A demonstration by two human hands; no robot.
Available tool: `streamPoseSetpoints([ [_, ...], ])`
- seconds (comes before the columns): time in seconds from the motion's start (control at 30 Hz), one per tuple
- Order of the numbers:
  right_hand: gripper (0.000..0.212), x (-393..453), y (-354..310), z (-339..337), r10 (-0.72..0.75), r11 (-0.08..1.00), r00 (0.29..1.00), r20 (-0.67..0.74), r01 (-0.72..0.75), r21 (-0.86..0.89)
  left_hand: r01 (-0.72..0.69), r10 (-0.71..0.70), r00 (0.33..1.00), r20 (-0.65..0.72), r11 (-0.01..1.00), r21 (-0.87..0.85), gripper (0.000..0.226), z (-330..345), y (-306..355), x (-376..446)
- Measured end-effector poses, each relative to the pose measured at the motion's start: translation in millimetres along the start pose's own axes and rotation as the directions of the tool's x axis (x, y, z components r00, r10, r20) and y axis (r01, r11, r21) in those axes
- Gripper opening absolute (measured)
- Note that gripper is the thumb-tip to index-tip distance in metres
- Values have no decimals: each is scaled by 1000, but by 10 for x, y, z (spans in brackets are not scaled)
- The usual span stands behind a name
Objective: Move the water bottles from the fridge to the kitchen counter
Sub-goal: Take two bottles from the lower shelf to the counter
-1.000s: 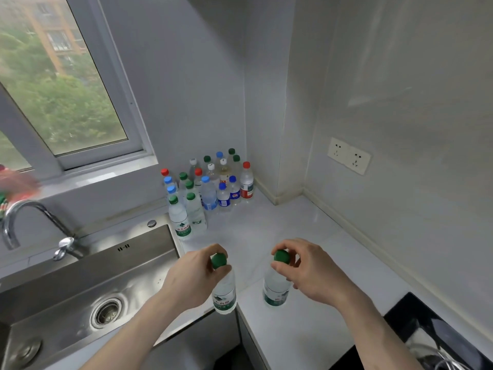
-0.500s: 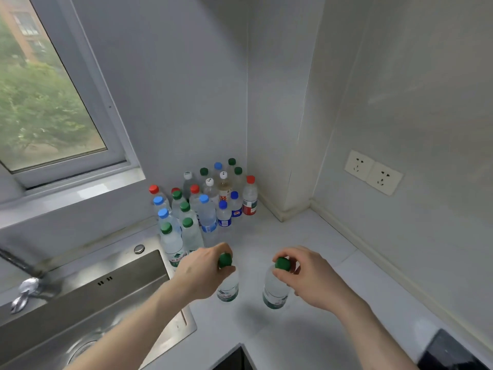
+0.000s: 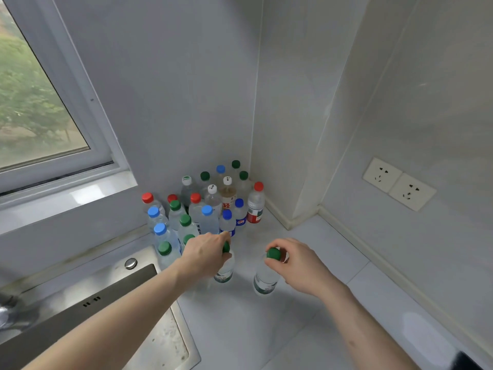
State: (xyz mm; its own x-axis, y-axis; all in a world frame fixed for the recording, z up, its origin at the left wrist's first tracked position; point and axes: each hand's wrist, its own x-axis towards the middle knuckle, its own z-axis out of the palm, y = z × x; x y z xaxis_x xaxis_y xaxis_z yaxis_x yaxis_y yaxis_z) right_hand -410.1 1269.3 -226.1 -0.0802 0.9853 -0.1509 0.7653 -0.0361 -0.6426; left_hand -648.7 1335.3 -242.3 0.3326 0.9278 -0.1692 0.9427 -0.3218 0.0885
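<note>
bottles: two with green caps stand upright side by side on the white surface (image 3: 333,252), apart from each other, each held at the top by one hand. the left hand (image 3: 204,253) curls its fingers (image 3: 222,236) over the cap and neck of the left bottle (image 3: 225,269), hiding most of the cap. the right hand (image 3: 298,265) pinches the cap of the right bottle (image 3: 264,280) between thumb and fingertips, cap in plain view. whether either base actually touches the surface cannot be told for sure (both look set down or very nearly so).

just behind the left bottle, a cluster of bottles (image 3: 208,206) fills the corner where the two walls meet, with caps in green, blue, red and white; the nearest ones stand just beside the left hand, and one with a red cap and red label (image 3: 255,206) is at the right edge of the group.

left of the bottles a steel sink (image 3: 106,295) is sunk into the surface, with a round button (image 3: 130,263) on its rim. above it is a window (image 3: 40,110) with trees outside. on the right wall sits a double socket (image 3: 398,182).
</note>
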Motion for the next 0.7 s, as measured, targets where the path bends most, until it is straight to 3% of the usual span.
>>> streamPoseSetpoints([
  [0.37, 17, 676, -77, 211, 7, 998, 1000, 6, -7, -56, 43, -41, 999, -30, 996, 84, 32, 48, -263, 505],
  [0.7, 21, 1244, -157, 435, 10, 995, 1000, 25, -7, -103, 102, -100, 994, -40, 993, 58, 31, 26, -422, 707],
])
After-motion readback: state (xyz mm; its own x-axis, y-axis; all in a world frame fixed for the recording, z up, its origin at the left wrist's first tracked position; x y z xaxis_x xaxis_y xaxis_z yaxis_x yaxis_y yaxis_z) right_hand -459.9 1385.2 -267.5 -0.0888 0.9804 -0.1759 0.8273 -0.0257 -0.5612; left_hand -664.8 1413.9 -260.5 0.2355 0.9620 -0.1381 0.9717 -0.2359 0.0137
